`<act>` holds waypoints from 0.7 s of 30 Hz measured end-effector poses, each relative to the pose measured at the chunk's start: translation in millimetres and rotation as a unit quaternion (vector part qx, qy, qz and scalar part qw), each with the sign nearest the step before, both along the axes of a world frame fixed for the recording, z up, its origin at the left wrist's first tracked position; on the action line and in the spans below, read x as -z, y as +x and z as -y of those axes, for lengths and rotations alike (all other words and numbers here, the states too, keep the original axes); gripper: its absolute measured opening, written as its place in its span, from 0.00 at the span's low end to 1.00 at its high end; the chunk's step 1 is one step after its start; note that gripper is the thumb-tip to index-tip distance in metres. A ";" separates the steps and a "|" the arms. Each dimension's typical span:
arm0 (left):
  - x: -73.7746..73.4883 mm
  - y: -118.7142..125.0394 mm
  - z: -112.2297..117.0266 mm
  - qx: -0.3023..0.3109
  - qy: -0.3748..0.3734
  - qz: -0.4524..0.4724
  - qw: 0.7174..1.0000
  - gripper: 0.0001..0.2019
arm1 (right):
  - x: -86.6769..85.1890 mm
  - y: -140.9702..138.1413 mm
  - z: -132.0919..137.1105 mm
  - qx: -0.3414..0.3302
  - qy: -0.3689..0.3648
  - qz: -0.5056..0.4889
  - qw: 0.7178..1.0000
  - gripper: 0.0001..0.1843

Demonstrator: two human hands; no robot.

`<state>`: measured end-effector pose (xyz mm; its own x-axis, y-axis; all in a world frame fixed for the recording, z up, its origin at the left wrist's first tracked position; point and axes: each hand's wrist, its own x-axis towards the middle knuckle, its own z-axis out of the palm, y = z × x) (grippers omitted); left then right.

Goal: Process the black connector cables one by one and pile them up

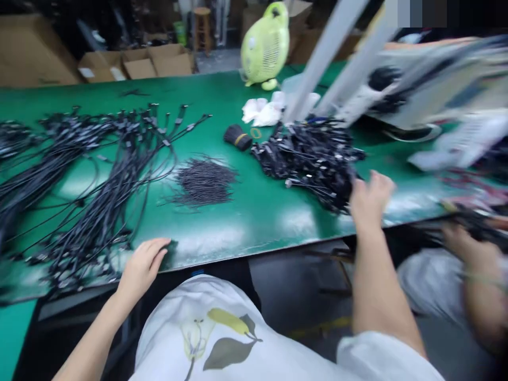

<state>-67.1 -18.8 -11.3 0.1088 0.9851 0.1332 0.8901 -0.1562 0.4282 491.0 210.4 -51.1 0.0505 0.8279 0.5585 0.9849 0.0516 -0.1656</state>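
Head view: at 10 o'clock, the left hand [143, 270] lies half curled at the edge of the green table [246, 233], over a small dark bundle [170, 255]; whether it grips, I cannot tell. At 1 o'clock, the right hand [371, 203], fingers spread open, touches a heaped black cable pile [309, 161]. Laid-out cables [99, 180] lie at 10 o'clock, a green fan [265, 47] beyond at 12.

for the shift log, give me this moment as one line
left hand: at green bench edge | right hand: at black cable heap | co-worker's hand: holding cables
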 end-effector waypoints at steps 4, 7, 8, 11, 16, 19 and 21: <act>-34.6 -46.0 -10.1 -0.106 0.033 -0.039 0.993 0.16 | -2.1 -54.7 24.6 -0.037 0.137 -0.136 0.981 0.25; -57.6 -99.7 -36.3 -0.210 0.051 -0.119 0.969 0.17 | -8.9 -107.4 39.1 -0.191 0.058 -0.144 0.969 0.15; -61.6 -119.1 -48.9 -0.245 0.051 -0.145 0.957 0.18 | -12.4 -125.1 42.0 -0.233 0.021 -0.147 0.961 0.13; -59.5 -168.4 -93.9 -0.268 -0.024 -0.186 0.945 0.18 | -23.7 -175.2 45.2 -0.317 -0.078 -0.153 0.933 0.11; -40.3 -198.6 -141.9 -0.227 -0.115 -0.206 0.945 0.14 | -39.2 -242.3 44.3 -0.426 -0.167 -0.135 0.879 0.13; -44.4 -198.0 -134.2 -0.231 -0.061 -0.207 0.949 0.14 | -53.2 -278.6 39.7 -0.487 -0.186 -0.110 0.847 0.14; -54.8 -188.7 -119.2 -0.231 0.005 -0.191 0.954 0.15 | -67.1 -310.7 35.2 -0.508 -0.191 -0.093 0.835 0.14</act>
<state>-255.8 100.4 43.5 -0.2949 0.9383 0.1809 0.9555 0.2888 0.0598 180.3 175.2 16.1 -0.7297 0.6118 0.3054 0.4200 0.7535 -0.5058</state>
